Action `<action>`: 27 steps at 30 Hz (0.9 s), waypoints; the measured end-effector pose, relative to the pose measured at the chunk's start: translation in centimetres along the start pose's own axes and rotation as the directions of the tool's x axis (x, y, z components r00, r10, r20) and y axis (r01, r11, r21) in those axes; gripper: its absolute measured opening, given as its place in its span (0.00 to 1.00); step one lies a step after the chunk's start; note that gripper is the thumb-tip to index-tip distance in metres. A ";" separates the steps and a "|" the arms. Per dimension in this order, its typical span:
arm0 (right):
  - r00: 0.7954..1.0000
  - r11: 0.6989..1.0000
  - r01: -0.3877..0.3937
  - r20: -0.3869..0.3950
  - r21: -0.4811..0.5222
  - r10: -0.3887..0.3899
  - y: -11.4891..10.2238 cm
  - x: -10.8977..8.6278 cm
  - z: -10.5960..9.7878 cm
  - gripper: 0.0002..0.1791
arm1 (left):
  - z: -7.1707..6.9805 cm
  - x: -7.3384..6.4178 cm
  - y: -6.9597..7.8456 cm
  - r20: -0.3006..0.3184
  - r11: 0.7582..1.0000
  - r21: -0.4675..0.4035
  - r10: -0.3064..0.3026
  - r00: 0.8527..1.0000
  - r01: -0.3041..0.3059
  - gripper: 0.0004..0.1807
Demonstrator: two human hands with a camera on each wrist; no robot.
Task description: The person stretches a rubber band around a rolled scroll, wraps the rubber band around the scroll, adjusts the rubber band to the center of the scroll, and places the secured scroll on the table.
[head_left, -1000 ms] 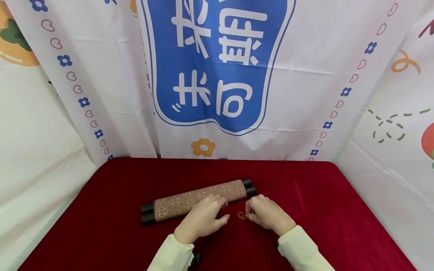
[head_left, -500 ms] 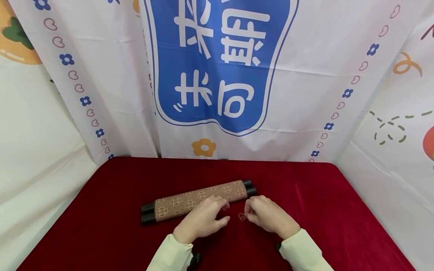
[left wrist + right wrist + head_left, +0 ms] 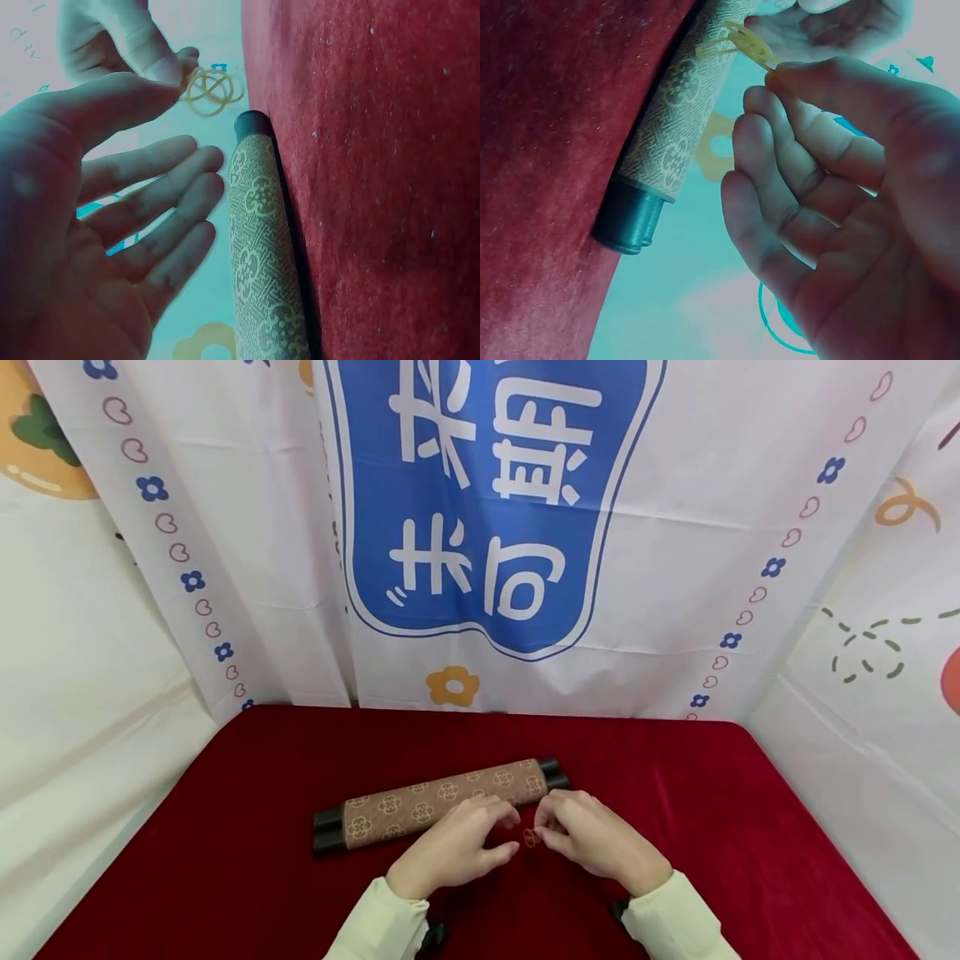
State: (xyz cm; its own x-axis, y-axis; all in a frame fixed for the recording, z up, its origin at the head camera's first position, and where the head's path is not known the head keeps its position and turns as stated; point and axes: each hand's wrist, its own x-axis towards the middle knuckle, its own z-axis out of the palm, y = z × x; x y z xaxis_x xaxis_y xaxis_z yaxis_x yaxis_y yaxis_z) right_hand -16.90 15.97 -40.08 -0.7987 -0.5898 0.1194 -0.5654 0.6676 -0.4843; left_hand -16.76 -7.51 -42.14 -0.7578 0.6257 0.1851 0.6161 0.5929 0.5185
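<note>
Right hand pinching thin yellow bands above the near side of a patterned scroll.
The tangled, looped bands sit between thumb and fingertips, just beside the left hand, whose fingers are loosely spread and hold nothing; the scroll, rolled in brown cloth with pale flower motifs and paired, smooth black rod ends, slants across the desk's velvety red cover, its right end farther.

Scroll on table, behind rubber bands
</note>
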 end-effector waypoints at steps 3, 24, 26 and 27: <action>1.000 1.000 0.012 0.001 0.000 -0.012 -0.4 0.1 -0.2 0.07 | 0.2 0.2 0.1 -0.033 0.999 0.003 0.033 0.999 -0.033 0.10; 0.999 0.996 0.043 -0.011 0.079 -0.042 -1.2 -0.1 0.0 0.07 | 0.2 0.3 0.6 -0.144 0.991 0.026 0.132 0.981 -0.130 0.03; 0.999 0.996 0.045 -0.016 0.081 -0.044 -1.2 -0.1 0.1 0.07 | 0.3 0.3 0.6 -0.157 0.989 0.034 0.145 0.977 -0.141 0.03; 0.999 0.996 0.047 -0.018 0.080 -0.045 -1.2 -0.1 0.1 0.07 | 0.3 0.3 0.6 -0.163 0.989 0.033 0.148 0.975 -0.145 0.03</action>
State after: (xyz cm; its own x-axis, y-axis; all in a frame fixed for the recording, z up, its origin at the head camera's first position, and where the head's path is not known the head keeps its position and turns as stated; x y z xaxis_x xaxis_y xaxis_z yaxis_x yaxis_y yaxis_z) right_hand -16.14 15.16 -39.59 -0.7758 -0.6112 0.1570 -0.5839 0.6009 -0.5460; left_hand -16.54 -6.80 -42.05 -0.6828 0.6155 0.3937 0.7262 0.5123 0.4585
